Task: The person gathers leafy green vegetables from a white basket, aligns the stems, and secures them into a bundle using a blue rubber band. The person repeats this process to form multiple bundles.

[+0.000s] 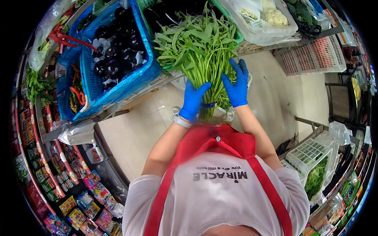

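A large bunch of leafy greens with long stems, perhaps water spinach [203, 56], lies in front of me, its leaves over a green crate [239, 35] and its stems towards my red apron. A dark blue-purple band wraps the lower stems. My left hand [193, 98], in a blue glove, grips the left side of the stems just above the band, thumb across them. My right hand [237, 84], also gloved in blue, rests against the bunch's right side with fingers spread. More greens show under the stems beside a white bag, partly hidden.
Left of the bunch stands a blue crate of dark round eggplants [113, 65], with a crate of peppers [77, 94] beyond. At upper right is a white crate with cauliflower [274, 17]. A white basket of leafy greens [316, 177] stands at lower right. Packaged snacks [88, 203] fill the left shelves.
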### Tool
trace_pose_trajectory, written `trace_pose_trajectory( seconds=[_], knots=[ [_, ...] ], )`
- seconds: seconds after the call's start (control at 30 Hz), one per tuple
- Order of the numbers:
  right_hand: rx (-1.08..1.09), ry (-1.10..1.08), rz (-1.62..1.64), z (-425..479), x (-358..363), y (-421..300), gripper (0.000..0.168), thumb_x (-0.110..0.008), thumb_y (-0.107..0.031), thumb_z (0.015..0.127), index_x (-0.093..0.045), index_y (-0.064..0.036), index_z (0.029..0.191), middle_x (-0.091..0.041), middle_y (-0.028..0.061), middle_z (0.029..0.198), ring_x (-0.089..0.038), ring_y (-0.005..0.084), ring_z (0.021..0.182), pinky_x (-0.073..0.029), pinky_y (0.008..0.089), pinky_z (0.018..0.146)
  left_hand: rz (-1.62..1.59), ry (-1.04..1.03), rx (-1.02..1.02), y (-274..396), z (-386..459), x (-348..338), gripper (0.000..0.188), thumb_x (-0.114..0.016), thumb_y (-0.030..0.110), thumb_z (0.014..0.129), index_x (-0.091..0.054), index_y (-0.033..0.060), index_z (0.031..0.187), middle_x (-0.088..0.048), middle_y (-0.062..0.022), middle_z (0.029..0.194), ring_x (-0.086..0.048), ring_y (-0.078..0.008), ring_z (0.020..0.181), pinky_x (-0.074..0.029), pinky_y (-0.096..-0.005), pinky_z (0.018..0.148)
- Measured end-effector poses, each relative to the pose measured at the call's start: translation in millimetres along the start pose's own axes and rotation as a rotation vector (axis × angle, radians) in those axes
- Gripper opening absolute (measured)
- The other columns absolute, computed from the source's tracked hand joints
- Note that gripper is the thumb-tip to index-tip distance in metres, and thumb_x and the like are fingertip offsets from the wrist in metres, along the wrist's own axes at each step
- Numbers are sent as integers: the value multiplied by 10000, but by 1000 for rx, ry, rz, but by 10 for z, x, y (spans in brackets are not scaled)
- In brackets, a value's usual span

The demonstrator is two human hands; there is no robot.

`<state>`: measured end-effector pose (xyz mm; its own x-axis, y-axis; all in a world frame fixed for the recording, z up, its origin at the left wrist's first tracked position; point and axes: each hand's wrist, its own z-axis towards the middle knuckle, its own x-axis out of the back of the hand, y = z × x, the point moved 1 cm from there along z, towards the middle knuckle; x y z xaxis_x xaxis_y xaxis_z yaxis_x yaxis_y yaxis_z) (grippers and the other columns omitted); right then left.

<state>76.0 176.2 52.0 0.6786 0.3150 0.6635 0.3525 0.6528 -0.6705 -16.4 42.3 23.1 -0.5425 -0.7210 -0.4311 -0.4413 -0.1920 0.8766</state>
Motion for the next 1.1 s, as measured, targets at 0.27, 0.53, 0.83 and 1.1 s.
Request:
trace_pose_trajectory(
  seconds=[0.27,0.53,0.83,1.1],
  knots=[
    [-579,-86,828,-82,-286,-42,939,-741,-154,730,-114,9,1410,-370,153,1349,-428,244,1182,-367,301,966,29,-24,15,30,-42,-41,559,-656,-13,750,-386,8,1239,-538,-114,1156,-544,-194,1021,-448,-305,870],
    [-626,-127,957,-235,-542,63,1037,-759,-93,699,-10,-62,1417,-438,138,1280,-481,227,1115,-443,324,885,459,-101,-176,-164,5,-37,734,-764,105,643,-375,-2,1256,-528,-173,1147,-523,-298,1049,-427,-388,876],
    [-560,-35,1645,97,-98,-438,593,-572,-5,814,-328,-120,1342,-493,70,1233,-519,205,1069,-476,334,853,1091,-244,-650,904,-124,-486,672,-769,251,621,-481,15,1181,-546,-202,1014,-525,-382,899,-443,-426,743],
    [-1037,138,1563,114,-558,-151,304,-570,-143,851,-529,-77,1145,-593,91,1086,-581,256,957,-488,390,807,522,-138,-74,646,401,-3,494,-681,199,772,-481,-50,1149,-595,-163,1043,-593,-200,904,-469,-306,763]
  ],
)
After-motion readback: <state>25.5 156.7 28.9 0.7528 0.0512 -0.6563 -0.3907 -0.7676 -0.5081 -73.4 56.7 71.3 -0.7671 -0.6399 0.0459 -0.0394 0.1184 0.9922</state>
